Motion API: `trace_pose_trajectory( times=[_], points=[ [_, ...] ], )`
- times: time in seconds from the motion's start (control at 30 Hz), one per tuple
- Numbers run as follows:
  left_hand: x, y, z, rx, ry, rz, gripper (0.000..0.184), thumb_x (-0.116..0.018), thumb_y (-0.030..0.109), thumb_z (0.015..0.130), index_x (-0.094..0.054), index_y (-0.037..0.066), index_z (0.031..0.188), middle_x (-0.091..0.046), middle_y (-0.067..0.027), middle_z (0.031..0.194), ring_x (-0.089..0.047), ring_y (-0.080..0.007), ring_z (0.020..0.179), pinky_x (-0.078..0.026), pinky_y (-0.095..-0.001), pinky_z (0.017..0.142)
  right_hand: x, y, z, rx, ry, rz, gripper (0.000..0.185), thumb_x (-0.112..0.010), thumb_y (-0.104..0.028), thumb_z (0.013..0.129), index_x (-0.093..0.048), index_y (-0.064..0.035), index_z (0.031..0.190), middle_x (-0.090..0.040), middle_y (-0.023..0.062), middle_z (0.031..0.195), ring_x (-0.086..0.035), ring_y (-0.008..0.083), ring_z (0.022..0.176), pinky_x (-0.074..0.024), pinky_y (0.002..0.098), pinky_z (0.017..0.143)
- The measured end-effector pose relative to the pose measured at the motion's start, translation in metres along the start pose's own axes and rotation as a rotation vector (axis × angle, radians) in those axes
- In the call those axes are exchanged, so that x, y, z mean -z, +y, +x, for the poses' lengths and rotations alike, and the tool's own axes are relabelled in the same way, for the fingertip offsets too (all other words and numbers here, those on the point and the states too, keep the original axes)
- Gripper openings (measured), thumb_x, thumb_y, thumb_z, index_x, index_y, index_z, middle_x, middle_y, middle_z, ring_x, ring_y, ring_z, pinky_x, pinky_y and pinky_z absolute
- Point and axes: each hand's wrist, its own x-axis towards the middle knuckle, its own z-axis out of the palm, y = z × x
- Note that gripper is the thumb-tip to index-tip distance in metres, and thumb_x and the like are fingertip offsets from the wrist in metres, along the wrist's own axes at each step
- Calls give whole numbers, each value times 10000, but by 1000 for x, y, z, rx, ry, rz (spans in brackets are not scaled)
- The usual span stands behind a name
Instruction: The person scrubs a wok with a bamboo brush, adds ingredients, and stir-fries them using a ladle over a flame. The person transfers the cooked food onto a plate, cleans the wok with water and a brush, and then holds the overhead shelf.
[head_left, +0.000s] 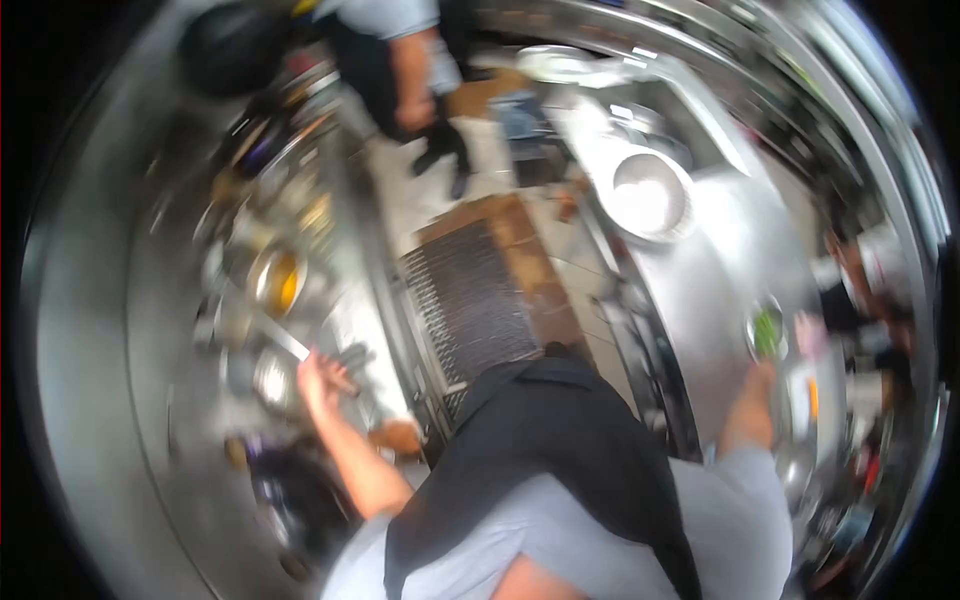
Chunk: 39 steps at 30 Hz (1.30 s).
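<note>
My left hand [322, 383] reaches over the cooking line and is closed around a long, light metal handle [285, 336]. The handle runs up and left toward blurred pans, and what it ends in is hard to make out. Just beyond stands a round metal pan [268, 278] with something yellow-orange inside, and beside my left hand sits another round metal vessel [275, 380]. Over the right counter my right hand [762, 374] is at the near rim of a small metal bowl [752, 318] holding green leaves or chopped greens [767, 332]. Its fingers are smeared by motion.
A large round pot [645, 205] stands on the steel counter [700, 260] by a sink [690, 110]. A dark perforated mat [470, 300] lies on the floor. One person [400, 70] stands ahead, another [865, 275] beyond the right counter. A black pan [295, 490] is at lower left.
</note>
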Motion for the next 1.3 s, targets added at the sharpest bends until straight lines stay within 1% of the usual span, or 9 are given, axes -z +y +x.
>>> trace_pose_trajectory(
  times=[0.1, 0.5, 0.63, 0.67, 0.77, 1.03, 1.1, 1.23, 1.3],
  points=[
    [14, 32, -24, -89, 145, 278, 290, -571, 174, 943, -493, 60, 1199, -481, -21, 646, -449, -104, 453, -398, -264, 377, -24, -16, 6, -57, -45, -198, 268, -589, -333, 905, -651, -114, 1048, -673, 87, 929, -644, 223, 795, -510, 377, 667],
    [27, 63, -15, 9, 1, 285, 669, -506, 91, 900, -216, 35, 1500, -502, -3, 665, -482, -111, 451, -434, -285, 387, -42, -65, -45, 66, 136, -304, 303, -518, -397, 932, -636, -118, 954, -625, 43, 875, -592, 162, 728, -485, 285, 603],
    [32, 64, 1, 69, -52, 311, 706, -514, 94, 900, -173, 41, 1517, -511, 1, 661, -484, -109, 456, -433, -292, 396, -77, -95, -156, 296, 233, -340, 340, -506, -357, 931, -614, -40, 870, -608, 73, 783, -565, 131, 668, -429, 273, 534],
    [31, 66, -1, 79, -54, 318, 598, -515, 94, 900, -274, 28, 1443, -514, 2, 658, -489, -107, 461, -434, -295, 397, -79, -98, -160, 301, 226, -338, 340, -506, -357, 931, -614, -40, 870, -608, 73, 783, -565, 131, 668, -429, 273, 534],
    [33, 68, -3, 106, -43, 280, 420, -514, 93, 900, -408, 24, 1301, -519, 4, 656, -492, -102, 472, -432, -295, 400, -87, -98, -174, 447, 112, -635, 342, -521, -329, 926, -594, -13, 819, -583, 80, 706, -552, 133, 613, -414, 270, 513],
    [63, 82, 2, 217, -108, -53, 359, -550, 98, 916, -383, 87, 1234, -516, 13, 662, -466, -92, 477, -404, -276, 399, -209, -89, -341, 369, -223, -295, 203, -523, -236, 883, -566, -40, 853, -529, 36, 705, -501, 122, 569, -406, 253, 513],
    [78, 80, 5, 272, -212, -343, 369, -571, 91, 918, -366, 125, 1223, -512, 18, 671, -453, -79, 480, -382, -261, 392, -230, -74, -364, 358, -444, -236, 177, -512, -215, 877, -562, -46, 858, -517, 31, 692, -505, 119, 561, -404, 246, 508],
    [108, 87, -24, 251, -387, -556, 124, -503, 151, 977, -553, 116, 1085, -495, 49, 703, -421, -28, 480, -354, -205, 408, -269, -48, -444, 329, -652, -243, 153, -511, -198, 876, -546, -55, 834, -507, 27, 685, -498, 116, 530, -399, 243, 488],
    [126, 90, -53, 213, -346, -594, 172, -501, 141, 978, -544, 105, 1141, -486, 44, 714, -422, -35, 479, -361, -206, 410, -289, -30, -474, 286, -872, -248, 132, -508, -168, 875, -526, -64, 794, -500, 25, 664, -481, 111, 492, -388, 239, 456]
  ],
)
